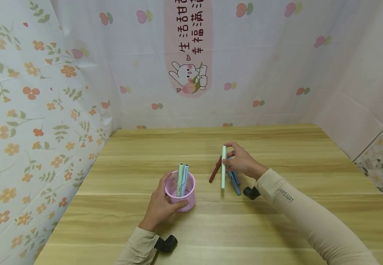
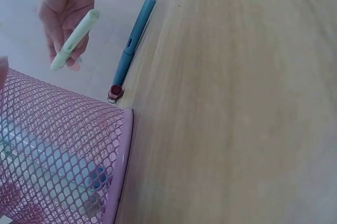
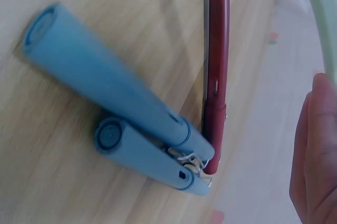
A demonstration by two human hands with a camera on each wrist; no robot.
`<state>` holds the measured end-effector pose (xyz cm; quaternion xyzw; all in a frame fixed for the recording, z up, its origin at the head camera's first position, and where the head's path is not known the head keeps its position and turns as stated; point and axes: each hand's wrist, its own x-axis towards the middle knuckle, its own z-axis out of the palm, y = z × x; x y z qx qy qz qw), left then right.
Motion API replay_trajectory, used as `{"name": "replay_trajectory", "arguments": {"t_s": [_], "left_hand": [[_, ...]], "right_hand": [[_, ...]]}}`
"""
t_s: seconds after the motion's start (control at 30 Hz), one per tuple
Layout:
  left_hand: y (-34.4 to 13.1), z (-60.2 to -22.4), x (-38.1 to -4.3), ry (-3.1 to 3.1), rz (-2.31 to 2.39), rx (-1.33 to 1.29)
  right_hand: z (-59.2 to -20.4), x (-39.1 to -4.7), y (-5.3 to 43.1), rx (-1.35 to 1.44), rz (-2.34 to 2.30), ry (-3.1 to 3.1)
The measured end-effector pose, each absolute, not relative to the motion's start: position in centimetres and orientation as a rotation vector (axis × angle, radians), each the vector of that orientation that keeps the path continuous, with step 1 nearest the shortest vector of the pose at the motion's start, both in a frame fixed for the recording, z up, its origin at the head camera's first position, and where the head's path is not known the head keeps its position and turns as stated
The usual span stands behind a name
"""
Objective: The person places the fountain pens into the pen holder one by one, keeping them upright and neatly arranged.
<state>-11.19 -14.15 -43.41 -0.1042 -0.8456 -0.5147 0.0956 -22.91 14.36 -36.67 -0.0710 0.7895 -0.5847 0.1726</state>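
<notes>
Above the table, right hand (image 1: 241,160) pinched an upright green pen (image 1: 223,167), right of the pink cup (image 1: 181,193) that left hand (image 1: 160,206) gripped.

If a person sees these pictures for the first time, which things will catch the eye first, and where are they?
Near the middle of the wooden table, the left hand grips a pink mesh cup with two pens standing in it. To its right, the right hand pinches a pale green pen above a red pen and two blue pens lying on the table.
</notes>
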Motion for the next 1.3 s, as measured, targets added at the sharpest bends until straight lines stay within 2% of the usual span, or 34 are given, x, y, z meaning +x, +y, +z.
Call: {"name": "replay_trajectory", "arguments": {"t_s": [1.3], "left_hand": [[-14.2,-43.5,-11.2,-2.508,-1.470,-0.329]], "right_hand": [[-36.1,-21.4,11.0,-0.212,-2.008,2.094]]}}
